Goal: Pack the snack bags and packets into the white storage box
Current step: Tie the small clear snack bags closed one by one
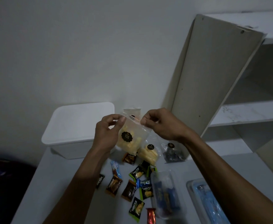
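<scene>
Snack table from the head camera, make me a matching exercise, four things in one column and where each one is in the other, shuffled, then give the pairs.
Things:
1. clear bag of yellow snacks
2. white storage box
3. dark snack bag
4. red foil packet

Places:
A. at the table's near edge
B. held up by both hands, left hand and right hand
C. by the shelf unit's foot
D. lidded, far left of the table

Pairs: 1-B, 2-D, 3-C, 4-A

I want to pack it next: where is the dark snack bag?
In the head view, the dark snack bag lies right of the yellow snack bag, beside the shelf.
</scene>
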`<state>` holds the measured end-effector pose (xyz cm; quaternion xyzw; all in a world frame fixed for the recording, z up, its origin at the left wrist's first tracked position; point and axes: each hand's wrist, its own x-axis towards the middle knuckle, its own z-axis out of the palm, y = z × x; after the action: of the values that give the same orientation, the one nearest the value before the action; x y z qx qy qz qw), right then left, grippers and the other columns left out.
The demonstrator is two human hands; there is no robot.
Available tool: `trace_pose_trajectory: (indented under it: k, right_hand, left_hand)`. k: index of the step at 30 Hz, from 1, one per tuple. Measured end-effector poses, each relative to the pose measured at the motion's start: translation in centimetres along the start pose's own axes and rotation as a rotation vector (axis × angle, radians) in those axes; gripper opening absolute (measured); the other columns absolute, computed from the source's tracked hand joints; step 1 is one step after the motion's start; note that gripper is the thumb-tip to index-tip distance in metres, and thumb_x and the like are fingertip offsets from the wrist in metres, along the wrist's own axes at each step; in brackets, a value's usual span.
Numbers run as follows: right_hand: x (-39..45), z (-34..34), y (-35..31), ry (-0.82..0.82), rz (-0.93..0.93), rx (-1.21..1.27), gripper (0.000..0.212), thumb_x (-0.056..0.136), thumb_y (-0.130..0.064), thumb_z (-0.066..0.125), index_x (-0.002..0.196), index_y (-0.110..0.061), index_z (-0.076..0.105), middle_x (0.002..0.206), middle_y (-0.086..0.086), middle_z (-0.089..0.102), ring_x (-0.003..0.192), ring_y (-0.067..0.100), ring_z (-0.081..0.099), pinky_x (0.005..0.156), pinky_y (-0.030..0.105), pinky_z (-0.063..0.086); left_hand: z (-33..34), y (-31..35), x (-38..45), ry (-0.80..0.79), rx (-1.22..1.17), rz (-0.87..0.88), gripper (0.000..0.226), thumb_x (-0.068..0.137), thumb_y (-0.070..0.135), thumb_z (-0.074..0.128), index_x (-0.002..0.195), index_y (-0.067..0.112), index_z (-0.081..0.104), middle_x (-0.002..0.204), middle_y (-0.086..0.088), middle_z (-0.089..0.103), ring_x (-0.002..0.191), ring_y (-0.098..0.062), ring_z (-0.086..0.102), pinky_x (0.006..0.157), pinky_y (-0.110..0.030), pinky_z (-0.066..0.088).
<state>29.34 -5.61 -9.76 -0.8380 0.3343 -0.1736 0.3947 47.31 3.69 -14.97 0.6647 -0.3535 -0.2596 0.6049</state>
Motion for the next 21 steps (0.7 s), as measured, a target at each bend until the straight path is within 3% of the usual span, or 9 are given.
trace_pose_trajectory:
  k: [3,7,10,14,17,21]
  right_hand:
    - [-1.3,1.4,1.0,0.088,0.029,0.175,0.019,0.089,-0.041,0.069,0.097,-0.023,0.07,0.092,0.001,0.072,0.087,0.019,0.066,0.075,0.034,0.056]
    - [-2.5,5.0,2.2,0.31,0.098,0.314,0.011,0.09,-0.029,0.069,0.088,-0.019,0.074,0.084,0.009,0.07,0.07,0.022,0.064,0.057,0.041,0.059]
    - [-2.8,7.1,2.5,0.432,0.168,0.369,0.012,0.089,-0.022,0.07,0.087,-0.01,0.074,0.081,0.007,0.071,0.066,0.007,0.061,0.054,0.027,0.056]
    - [-3.7,8.3,3.1,0.489,0.224,0.384,0.009,0.091,-0.018,0.068,0.092,-0.011,0.074,0.081,0.0,0.071,0.064,-0.003,0.061,0.057,0.016,0.052]
    - [-4.0,8.2,4.3,0.529,0.271,0.398,0.009,0.091,-0.019,0.068,0.091,-0.013,0.074,0.075,-0.003,0.07,0.064,0.001,0.061,0.059,0.02,0.054]
    - [-2.8,6.9,6.3,0.605,0.32,0.416,0.012,0.088,-0.021,0.072,0.091,-0.009,0.074,0.079,0.003,0.073,0.069,0.009,0.065,0.063,0.024,0.057]
  left_hand:
    - [-0.7,-0.5,-0.7,0.019,-0.149,-0.139,0.006,0.088,0.029,0.069,0.09,0.025,0.074,0.101,0.004,0.073,0.093,-0.011,0.063,0.082,-0.031,0.05]
    - [-1.2,-1.6,-1.9,-0.002,-0.215,-0.221,0.011,0.088,0.027,0.069,0.094,0.019,0.075,0.092,0.01,0.073,0.087,-0.003,0.063,0.078,-0.025,0.048]
    - [-1.4,-2.8,-2.5,-0.023,-0.2,-0.211,0.01,0.089,0.027,0.069,0.094,0.02,0.074,0.084,0.012,0.072,0.075,0.006,0.063,0.067,-0.017,0.047]
    - [-1.5,-4.3,-2.5,-0.029,-0.138,-0.077,0.003,0.088,0.028,0.07,0.089,0.027,0.073,0.089,0.005,0.074,0.088,-0.012,0.066,0.076,-0.023,0.052]
    - [-0.6,-5.0,-2.0,-0.051,-0.096,-0.049,0.003,0.087,0.028,0.071,0.088,0.029,0.074,0.089,0.005,0.073,0.09,-0.017,0.067,0.078,-0.028,0.053]
    - [1.8,-5.3,-0.8,-0.072,-0.106,-0.09,0.004,0.087,0.026,0.071,0.089,0.029,0.074,0.089,0.006,0.074,0.09,-0.015,0.068,0.078,-0.027,0.054]
